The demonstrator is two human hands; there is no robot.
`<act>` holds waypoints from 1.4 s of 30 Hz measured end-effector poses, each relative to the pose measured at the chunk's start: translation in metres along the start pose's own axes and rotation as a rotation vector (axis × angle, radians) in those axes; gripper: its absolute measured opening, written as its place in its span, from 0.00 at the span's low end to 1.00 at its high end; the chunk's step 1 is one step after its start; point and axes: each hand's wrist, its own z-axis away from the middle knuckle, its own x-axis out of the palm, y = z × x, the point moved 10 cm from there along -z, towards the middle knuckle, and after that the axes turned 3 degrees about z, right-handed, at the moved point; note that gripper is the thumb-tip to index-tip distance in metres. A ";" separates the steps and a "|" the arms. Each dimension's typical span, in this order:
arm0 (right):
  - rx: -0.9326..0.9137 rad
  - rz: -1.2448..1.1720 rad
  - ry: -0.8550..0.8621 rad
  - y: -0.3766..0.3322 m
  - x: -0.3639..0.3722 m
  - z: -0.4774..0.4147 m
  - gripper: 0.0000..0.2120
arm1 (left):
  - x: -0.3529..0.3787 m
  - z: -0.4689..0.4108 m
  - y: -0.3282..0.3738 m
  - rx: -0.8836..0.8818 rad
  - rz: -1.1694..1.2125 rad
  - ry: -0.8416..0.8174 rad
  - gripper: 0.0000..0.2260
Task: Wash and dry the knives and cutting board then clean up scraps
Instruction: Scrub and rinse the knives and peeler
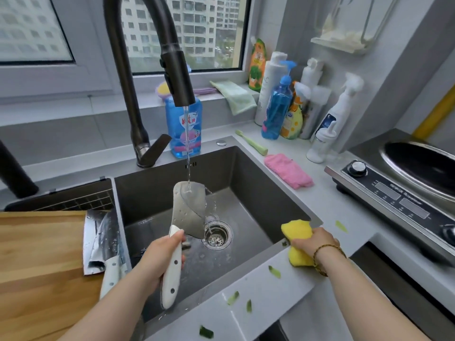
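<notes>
Knife [189,207] sits in the middle of the frame, over the sink [258,193], blade up and away from the camera. The left hand [162,257] grips its white riveted handle, fingers curled round it, thumb along the top. A thin stream from the dark faucet [138,70] lands on the upper end of the blade and runs off its right edge toward the drain [218,235] just below.

The right hand [312,239], right of centre, squeezes a yellow sponge [296,232] at the sink's right rim, fingers wrapped round it. A beaded bracelet circles that wrist.

A second knife [101,239], wet, with the same white handle, lies at lower left on the right edge of the wooden board [41,267], which reaches to the sink's left rim. Behind the board is a dark wire basket [73,198].

Green scraps [274,271] lie scattered on the white counter along the bottom and right of the frame.

Behind the stream stands a blue soap bottle [183,129]. Its label carries red characters too blurred to read. At upper right is a cluster of bottles. A tall white bottle [268,89] shows the letters "AC", and the other labels cannot be read. A green cloth [234,96] hangs off the sill. Below it, a green toothbrush [251,142] and a pink cloth [288,171] lie right of the sink.

At the far right, a cooker [394,200] holds a wok [423,163]. The print on its panel is too small to read.
</notes>
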 end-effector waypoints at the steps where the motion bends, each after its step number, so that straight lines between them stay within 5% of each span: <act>1: -0.031 -0.006 0.021 -0.009 0.000 0.003 0.27 | -0.003 0.001 0.000 -0.001 -0.010 -0.004 0.11; 8: -0.459 -0.249 0.009 -0.133 0.023 0.048 0.23 | -0.023 0.009 0.006 -0.022 0.034 -0.039 0.11; 14: -0.872 -0.133 0.202 -0.255 0.032 0.100 0.25 | -0.048 0.006 0.012 0.011 -0.014 0.024 0.13; 21: -1.255 0.025 0.156 -0.301 0.091 0.149 0.19 | -0.070 0.000 0.019 0.015 -0.041 0.082 0.14; 30: -0.994 -0.239 -0.058 -0.321 0.088 0.083 0.14 | -0.061 -0.008 0.007 -0.055 -0.015 0.060 0.14; 36: -1.088 -0.338 -0.190 -0.305 0.117 0.109 0.11 | -0.066 -0.012 0.002 -0.069 0.008 0.100 0.14; 42: -0.783 -0.451 -0.147 -0.303 0.103 0.065 0.10 | -0.058 -0.007 0.002 -0.065 -0.011 0.084 0.14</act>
